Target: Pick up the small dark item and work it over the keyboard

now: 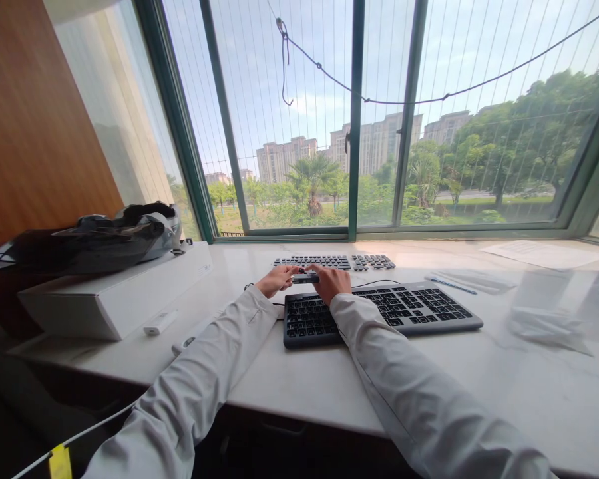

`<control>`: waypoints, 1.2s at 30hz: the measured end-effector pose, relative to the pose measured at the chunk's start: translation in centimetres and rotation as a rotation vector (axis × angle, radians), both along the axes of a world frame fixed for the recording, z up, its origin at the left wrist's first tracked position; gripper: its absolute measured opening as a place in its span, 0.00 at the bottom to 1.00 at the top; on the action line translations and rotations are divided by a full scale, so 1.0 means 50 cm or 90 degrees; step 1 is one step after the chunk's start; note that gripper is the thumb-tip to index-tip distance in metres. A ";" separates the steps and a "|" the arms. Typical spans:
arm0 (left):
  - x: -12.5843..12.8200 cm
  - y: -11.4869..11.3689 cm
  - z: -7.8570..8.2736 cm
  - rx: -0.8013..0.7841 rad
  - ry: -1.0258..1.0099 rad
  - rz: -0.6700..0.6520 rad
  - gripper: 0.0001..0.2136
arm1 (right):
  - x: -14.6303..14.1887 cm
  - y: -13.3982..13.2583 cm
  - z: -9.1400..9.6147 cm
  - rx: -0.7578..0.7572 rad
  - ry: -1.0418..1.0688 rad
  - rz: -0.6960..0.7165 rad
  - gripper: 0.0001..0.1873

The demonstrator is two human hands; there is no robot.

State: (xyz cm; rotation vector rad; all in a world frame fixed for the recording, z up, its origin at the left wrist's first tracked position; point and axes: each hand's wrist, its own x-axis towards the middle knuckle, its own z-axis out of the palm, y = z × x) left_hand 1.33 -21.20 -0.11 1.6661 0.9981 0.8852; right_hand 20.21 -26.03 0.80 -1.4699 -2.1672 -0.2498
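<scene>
My left hand (274,281) and my right hand (333,283) meet just above the back left part of a black keyboard (429,305). Between their fingertips is a small dark flat piece (305,279), too small to name; the fingers of both hands are closed on it. The keyboard lies flat, and its keycaps look to be off, with bare key sockets showing. My right wrist and sleeve hide part of its middle. Behind the hands, black keycaps (373,262) are laid out on the white tabletop (259,386) in keyboard order.
At the left, a white box (124,293) carries a dark bag-like bundle (104,236). A small white device (160,322) and a mouse-like white object (184,344) lie near it. To the right are a blue pen (454,286), clear plastic bags (549,326) and paper (536,253).
</scene>
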 end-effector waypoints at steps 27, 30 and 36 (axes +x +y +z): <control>0.009 -0.008 -0.006 0.006 0.032 -0.020 0.21 | -0.008 -0.009 0.003 0.006 -0.006 0.023 0.16; 0.012 -0.006 -0.007 -0.002 0.023 -0.009 0.19 | -0.007 -0.004 0.000 0.004 0.000 0.011 0.16; 0.010 -0.003 -0.011 0.038 -0.037 0.025 0.15 | -0.006 0.002 -0.002 0.000 0.044 -0.044 0.16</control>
